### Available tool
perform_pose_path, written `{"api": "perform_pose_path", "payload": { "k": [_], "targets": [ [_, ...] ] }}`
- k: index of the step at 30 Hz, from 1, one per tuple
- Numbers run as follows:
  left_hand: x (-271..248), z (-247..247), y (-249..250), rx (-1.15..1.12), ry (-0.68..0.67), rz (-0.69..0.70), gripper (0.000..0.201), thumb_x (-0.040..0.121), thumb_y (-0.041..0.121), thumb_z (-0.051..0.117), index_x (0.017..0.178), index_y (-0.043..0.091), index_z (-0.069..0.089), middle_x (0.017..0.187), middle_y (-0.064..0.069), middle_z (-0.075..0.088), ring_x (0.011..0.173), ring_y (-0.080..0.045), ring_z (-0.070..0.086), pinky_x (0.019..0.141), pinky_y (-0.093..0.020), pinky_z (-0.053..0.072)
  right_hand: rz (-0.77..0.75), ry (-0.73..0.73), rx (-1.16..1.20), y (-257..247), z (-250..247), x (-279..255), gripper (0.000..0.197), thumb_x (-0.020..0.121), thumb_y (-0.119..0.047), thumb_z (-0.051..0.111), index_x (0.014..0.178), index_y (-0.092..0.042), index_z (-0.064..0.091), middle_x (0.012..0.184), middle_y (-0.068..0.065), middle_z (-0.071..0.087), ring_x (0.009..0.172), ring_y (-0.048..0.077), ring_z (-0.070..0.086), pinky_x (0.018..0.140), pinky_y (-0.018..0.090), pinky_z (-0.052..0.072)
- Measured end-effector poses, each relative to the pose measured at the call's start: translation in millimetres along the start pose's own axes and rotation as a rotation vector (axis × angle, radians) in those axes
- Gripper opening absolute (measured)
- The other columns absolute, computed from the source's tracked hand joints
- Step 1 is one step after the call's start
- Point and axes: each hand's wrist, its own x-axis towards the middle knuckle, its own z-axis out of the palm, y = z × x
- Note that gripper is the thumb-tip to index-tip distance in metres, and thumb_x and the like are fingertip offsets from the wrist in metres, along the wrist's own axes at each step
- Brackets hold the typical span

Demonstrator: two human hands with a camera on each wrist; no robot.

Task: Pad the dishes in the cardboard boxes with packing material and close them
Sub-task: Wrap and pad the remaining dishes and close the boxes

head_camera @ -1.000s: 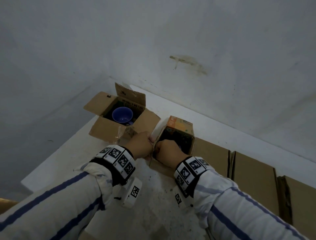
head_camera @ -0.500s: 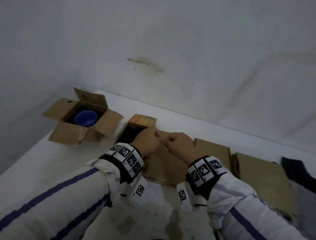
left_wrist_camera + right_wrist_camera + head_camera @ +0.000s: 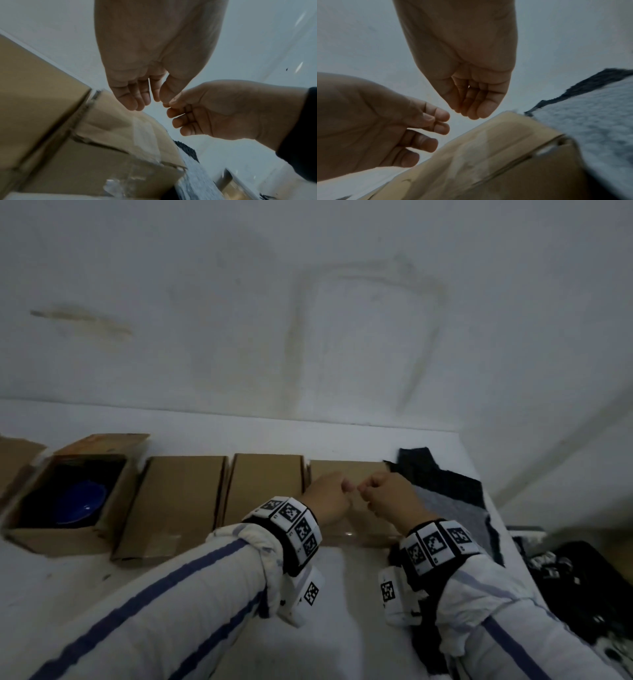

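Note:
Both hands hover side by side, fingertips almost touching, above the rightmost of three closed cardboard boxes [image 3: 352, 469]. My left hand [image 3: 344, 486] has loosely bent fingers and holds nothing; the left wrist view shows its thumb beside the index finger [image 3: 150, 97]. My right hand [image 3: 366, 491] is loosely curled and empty too [image 3: 471, 108]. An open box [image 3: 65, 537] at the far left holds a blue bowl [image 3: 80, 503]. Grey and black packing cloth [image 3: 445, 494] lies just right of the hands.
Two more closed boxes [image 3: 178, 501] [image 3: 267, 487] stand in the row against the white wall. A dark patterned heap [image 3: 575, 583] lies off the table's right edge. White tabletop [image 3: 342, 628] stretches in front of the boxes.
Both hands left the open box at the left and travelled right along the row of closed boxes, staying close together. The view swung right, bringing the cloth into sight.

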Motion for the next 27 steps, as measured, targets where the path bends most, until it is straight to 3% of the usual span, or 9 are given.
{"api": "perform_pose_path", "payload": {
  "k": [3,7,10,12,14,16,19,23,27],
  "targets": [
    [12,32,18,0.015,-0.03,0.015,0.036,0.087,0.009,0.049,0.122,0.018,0.055,0.13,-0.003,0.053,0.118,-0.021,0.051,0.101,-0.032,0.042,0.048,0.043,-0.119,43,-26,6,0.027,0.09,-0.013,0.052,0.064,-0.021,0.057,0.082,0.008,0.062,0.085,0.03,0.063,0.073,0.036,0.052],
    [24,56,26,0.034,-0.064,0.028,0.036,0.087,0.007,0.049,0.121,0.016,0.055,0.13,-0.005,0.052,0.118,-0.022,0.05,0.102,-0.034,0.042,0.121,0.01,-0.39,88,-34,8,0.023,0.091,-0.012,0.048,0.07,-0.009,0.057,0.074,0.009,0.057,0.07,0.022,0.056,0.06,0.024,0.04],
    [30,63,27,0.05,-0.062,0.024,0.034,0.088,0.006,0.049,0.12,0.014,0.055,0.129,-0.006,0.052,0.118,-0.022,0.05,0.101,-0.033,0.042,0.149,-0.118,-0.386,102,-26,7,0.02,0.082,-0.026,0.063,0.091,-0.008,0.057,0.101,0.014,0.058,0.093,0.025,0.057,0.082,0.033,0.05],
    [31,65,25,0.046,-0.051,0.024,0.034,0.089,0.007,0.049,0.121,0.014,0.055,0.13,-0.006,0.052,0.118,-0.022,0.05,0.101,-0.032,0.041,0.178,-0.203,-0.443,105,-21,5,0.063,0.07,-0.041,0.073,0.118,-0.008,0.05,0.122,0.015,0.045,0.115,0.03,0.048,0.096,0.038,0.046],
    [32,66,24,0.034,-0.031,0.025,0.033,0.089,0.007,0.048,0.121,0.014,0.055,0.13,-0.006,0.052,0.119,-0.021,0.049,0.1,-0.03,0.04,0.171,-0.223,-0.543,106,-14,6,0.08,0.069,-0.047,0.074,0.13,-0.008,0.042,0.131,0.015,0.037,0.124,0.032,0.041,0.102,0.04,0.041],
    [33,66,23,0.016,-0.021,0.024,0.032,0.09,0.006,0.048,0.12,0.013,0.056,0.129,-0.006,0.052,0.119,-0.021,0.049,0.099,-0.029,0.039,0.141,-0.197,-0.619,109,-9,8,0.063,0.079,-0.039,0.065,0.129,-0.006,0.046,0.132,0.017,0.039,0.124,0.032,0.041,0.104,0.037,0.04],
    [32,63,23,0.006,-0.015,0.033,0.031,0.09,0.005,0.048,0.119,0.012,0.057,0.129,-0.007,0.053,0.119,-0.022,0.049,0.1,-0.028,0.039,0.059,-0.198,-0.647,109,-15,12,0.031,0.092,-0.023,0.05,0.11,-0.002,0.063,0.121,0.015,0.059,0.115,0.027,0.053,0.097,0.03,0.04],
    [32,61,22,-0.006,0.003,0.03,0.031,0.089,0.004,0.048,0.117,0.01,0.058,0.127,-0.008,0.055,0.118,-0.022,0.05,0.098,-0.026,0.039,0.023,-0.227,-0.639,112,-20,16,0.021,0.092,-0.02,0.049,0.101,-0.008,0.064,0.115,0.014,0.063,0.11,0.027,0.058,0.093,0.029,0.044],
    [31,61,22,-0.008,-0.003,0.022,0.029,0.089,0.005,0.048,0.115,0.011,0.059,0.126,-0.008,0.055,0.116,-0.023,0.051,0.098,-0.028,0.04,-0.04,-0.158,-0.633,125,-8,19,0.027,0.092,-0.016,0.044,0.109,-0.003,0.06,0.116,0.013,0.06,0.113,0.027,0.053,0.096,0.029,0.039]
  ]
}}
